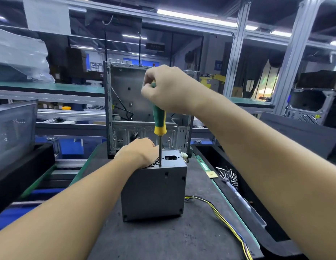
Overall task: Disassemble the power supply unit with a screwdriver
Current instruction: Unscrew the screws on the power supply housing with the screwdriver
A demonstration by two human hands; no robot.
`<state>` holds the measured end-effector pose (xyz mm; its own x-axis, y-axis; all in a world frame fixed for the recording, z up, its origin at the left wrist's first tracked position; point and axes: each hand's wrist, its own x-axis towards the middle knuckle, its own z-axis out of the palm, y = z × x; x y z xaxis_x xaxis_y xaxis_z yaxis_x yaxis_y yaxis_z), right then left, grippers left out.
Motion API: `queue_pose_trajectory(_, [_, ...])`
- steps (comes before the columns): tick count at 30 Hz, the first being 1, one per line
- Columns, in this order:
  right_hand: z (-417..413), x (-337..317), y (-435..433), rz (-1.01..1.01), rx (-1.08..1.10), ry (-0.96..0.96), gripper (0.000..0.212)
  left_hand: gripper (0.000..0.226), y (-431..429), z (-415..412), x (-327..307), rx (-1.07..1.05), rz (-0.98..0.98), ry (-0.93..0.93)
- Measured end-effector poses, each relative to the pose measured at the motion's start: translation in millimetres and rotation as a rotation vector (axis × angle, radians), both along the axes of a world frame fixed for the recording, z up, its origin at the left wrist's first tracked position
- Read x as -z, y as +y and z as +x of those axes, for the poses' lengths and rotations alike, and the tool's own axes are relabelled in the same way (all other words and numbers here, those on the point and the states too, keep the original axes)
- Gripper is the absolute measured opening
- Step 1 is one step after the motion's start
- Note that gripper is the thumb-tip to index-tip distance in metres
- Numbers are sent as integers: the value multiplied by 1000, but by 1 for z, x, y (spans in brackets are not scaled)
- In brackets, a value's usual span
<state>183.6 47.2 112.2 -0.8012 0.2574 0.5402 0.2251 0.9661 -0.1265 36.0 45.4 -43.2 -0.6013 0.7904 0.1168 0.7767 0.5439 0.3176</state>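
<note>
Power supply unit (154, 192) stands on end in the middle of the counter (182, 241), just in front of a stripped computer case (125, 87). My left hand (139, 152) lies palm-down on its vented top, fingers loose, only pressing. My right hand (167, 89) is curled round the top of the screwdriver (159, 117), whose tip meets the top face near its front edge. If I lean off-axis, the tip could slip and jab my left hand (it sits right beside the shaft), or the tall box could tip. Yellow-and-black cables (219, 212) trail rightward; a memory stick (202, 164) lies near the counter's edge, blocking nothing.
</note>
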Motion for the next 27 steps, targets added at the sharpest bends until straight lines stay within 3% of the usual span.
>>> queue_pose_trajectory(4, [4, -4, 0, -168, -28, -55, 16, 36, 1, 2, 1, -73, 63, 8])
queue_pose_trajectory(7, [3, 0, 4, -94, 55, -47, 23, 34, 2, 0, 2, -70, 102, -99])
queue_pose_trajectory(10, [2, 3, 9, -5, 78, 29, 35, 37, -1, -1, 2, -36, 74, -75])
queue_pose_trajectory(14, [2, 2, 13, 6, 12, 11, 16, 38, -3, 3, 0, -37, 66, -57])
queue_pose_trajectory(17, [7, 0, 11, -15, 38, -70, 22, 40, -6, 6, -3, -35, 43, -56])
queue_pose_trajectory(21, [10, -1, 10, -75, 47, -28, 25, 40, -8, 9, -4, -28, 51, -57])
queue_pose_trajectory(25, [8, 1, 11, 73, 67, 43, 36, 37, -9, 11, -6, -39, 50, -44])
queue_pose_trajectory(27, [7, 2, 11, 82, 9, 53, 24, 37, -8, 8, -5, -31, 58, -46])
